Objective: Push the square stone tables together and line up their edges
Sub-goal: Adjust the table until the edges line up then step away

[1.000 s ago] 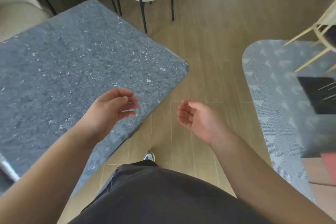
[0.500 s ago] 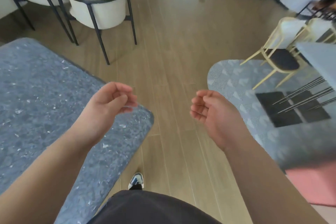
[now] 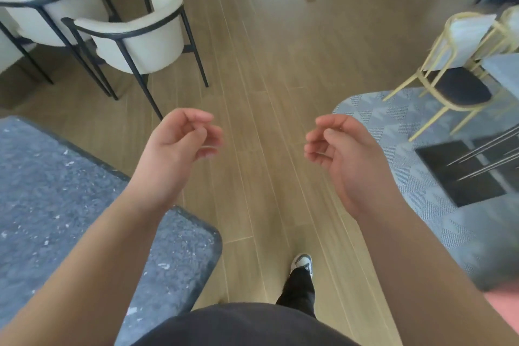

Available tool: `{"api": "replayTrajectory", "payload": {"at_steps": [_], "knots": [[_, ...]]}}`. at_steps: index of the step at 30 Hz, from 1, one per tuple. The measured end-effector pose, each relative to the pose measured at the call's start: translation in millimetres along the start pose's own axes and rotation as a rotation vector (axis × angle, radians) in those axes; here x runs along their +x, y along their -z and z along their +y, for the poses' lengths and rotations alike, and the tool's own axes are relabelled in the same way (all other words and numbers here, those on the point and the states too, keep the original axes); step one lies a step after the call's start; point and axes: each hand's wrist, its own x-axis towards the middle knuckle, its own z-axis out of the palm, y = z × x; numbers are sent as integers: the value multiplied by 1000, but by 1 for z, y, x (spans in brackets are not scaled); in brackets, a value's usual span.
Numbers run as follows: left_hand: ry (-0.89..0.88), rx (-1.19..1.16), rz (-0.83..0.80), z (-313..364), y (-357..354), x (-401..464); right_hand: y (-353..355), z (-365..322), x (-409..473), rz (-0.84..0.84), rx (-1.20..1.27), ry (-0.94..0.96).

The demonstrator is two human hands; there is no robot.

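At the bottom of the frame a dark shirt front (image 3: 247, 326) fills the lower centre, and just above it a dark trouser leg ends in a grey-and-white sneaker (image 3: 302, 262) planted on the wooden plank floor (image 3: 266, 109). In the lower left lies the speckled grey stone counter (image 3: 56, 205), its rounded corner jutting toward the centre just left of the sneaker; only this one stone counter is plainly in view. The left forearm crosses above that counter's right part, and the left hand (image 3: 179, 143) hangs in the air past its edge, over bare floor, touching nothing, its fingers loosely curled with the thumb near the fingertips and nothing between them. The right hand (image 3: 345, 154) is raised at the same height in the centre right, well apart from the stone counter, palm turned inward, fingers also loosely curled and empty. Between the two hands runs an open strip of floor. Right of the right hand, a blue-grey patterned rug (image 3: 393, 132) spreads to the frame edge, with a dark square base (image 3: 463, 174) on it. Farther up on the right stands a pale yellow-framed chair with a black seat (image 3: 455, 87). In the upper left, beyond the stone counter, stand cream armchairs with black metal frames (image 3: 140, 36). Blurred dark chair legs show at the top right.
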Motion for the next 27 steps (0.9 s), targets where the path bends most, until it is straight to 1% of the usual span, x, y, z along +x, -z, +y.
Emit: {"api": "replayTrajectory", "payload": {"at_steps": [4,8,12,16,20,23,27], "knots": [[-33,8,53,7,-58,40,47,-10,58,-30,21,25],[-28,20,65,17,-109,77,85,-30,121,-77,42,-15],[-44,27,155,21,-139,104,99,-43,174,-185,9,-23],[-23,34,213,17,-152,127,94,-42,215,-256,0,-45],[-21,3,300,15,-147,157,76,-43,255,-344,-39,-42],[-43,-35,336,11,-133,185,51,-46,287,-390,-53,-41],[-78,-75,401,7,-104,230,-2,-50,334,-484,-70,-45]]}}
